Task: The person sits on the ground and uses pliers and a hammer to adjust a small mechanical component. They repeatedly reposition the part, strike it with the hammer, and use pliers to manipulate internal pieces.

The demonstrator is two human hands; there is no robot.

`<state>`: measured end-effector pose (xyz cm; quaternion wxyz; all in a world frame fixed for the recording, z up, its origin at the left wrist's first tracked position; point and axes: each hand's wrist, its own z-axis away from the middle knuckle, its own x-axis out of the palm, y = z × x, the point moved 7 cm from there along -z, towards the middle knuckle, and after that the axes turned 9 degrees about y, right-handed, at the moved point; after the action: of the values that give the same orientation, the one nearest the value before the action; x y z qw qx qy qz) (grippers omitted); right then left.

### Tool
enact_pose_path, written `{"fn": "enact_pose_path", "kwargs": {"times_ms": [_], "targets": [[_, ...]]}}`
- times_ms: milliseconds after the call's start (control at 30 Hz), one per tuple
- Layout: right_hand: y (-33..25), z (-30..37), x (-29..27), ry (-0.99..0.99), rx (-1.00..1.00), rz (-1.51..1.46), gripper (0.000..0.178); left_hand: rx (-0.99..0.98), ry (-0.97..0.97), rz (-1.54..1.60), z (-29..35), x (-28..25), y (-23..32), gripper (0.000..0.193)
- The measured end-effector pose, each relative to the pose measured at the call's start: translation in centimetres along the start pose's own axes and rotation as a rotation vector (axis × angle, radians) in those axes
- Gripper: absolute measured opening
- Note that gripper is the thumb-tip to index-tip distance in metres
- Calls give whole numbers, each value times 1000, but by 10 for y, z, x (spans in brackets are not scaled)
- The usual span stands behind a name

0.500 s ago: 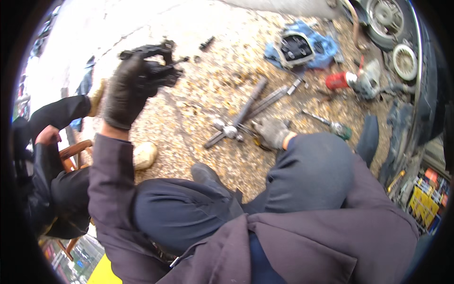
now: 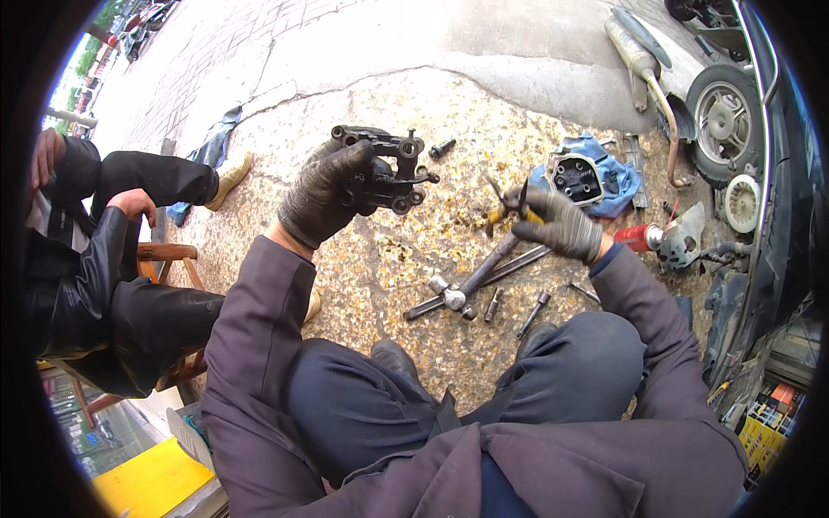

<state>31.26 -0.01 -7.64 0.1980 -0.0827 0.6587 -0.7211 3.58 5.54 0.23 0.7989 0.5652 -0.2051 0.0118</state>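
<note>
Grasping a black metal part [image 2: 401,183] in the gloved left hand [image 2: 328,194], with fingers wrapped around the left side. Held up over the pebbled ground [image 2: 363,259], left of the other hand. Showing a holed, open frame at the right end, with an upper bar running left to right and a short prong pointing right; hard to tell the overall long axis.

Grasping yellow-handled pliers [image 2: 496,214] in the gloved right hand [image 2: 561,224], between thumb and fingers, with dark prongs spread in a V toward the ground's far edge.

Lying below, toward the ground's near edge: a hammer [image 2: 482,273], with handle slanting far and right, across a metal bar [image 2: 525,261]. Just beyond the black metal part, a dark bolt [image 2: 441,148]. Toward the right edge, a blue cloth [image 2: 620,180] under an engine piece [image 2: 577,180], with a red can [image 2: 637,237] nearby. Seated at the left edge, another person [image 2: 86,285].
</note>
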Motion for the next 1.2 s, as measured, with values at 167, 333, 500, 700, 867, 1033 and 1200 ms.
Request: {"fn": "enact_pose_path", "kwargs": {"times_ms": [167,333,500,700,867,1033,1200], "targets": [[-91,-44,2,-157,6,-184,76,-33,-177,44,4,3,7,57],[-124,-52,30,-233,-52,-284,48,-77,-199,88,8,-8,9,59],[-125,-54,35,-191,-28,-212,57,-76,-249,160,14,-5,11,62],[-133,-51,43,-256,-77,-197,50,-99,-212,195,15,-4,11,68],[-137,-51,47,-242,-108,-150,40,-124,-262,231,17,3,12,71],[-141,-50,47,-147,-257,78,28,-123,-273,173,17,7,13,75],[-136,-47,45,-76,-281,200,21,72,-239,-50,15,17,24,50]]}}
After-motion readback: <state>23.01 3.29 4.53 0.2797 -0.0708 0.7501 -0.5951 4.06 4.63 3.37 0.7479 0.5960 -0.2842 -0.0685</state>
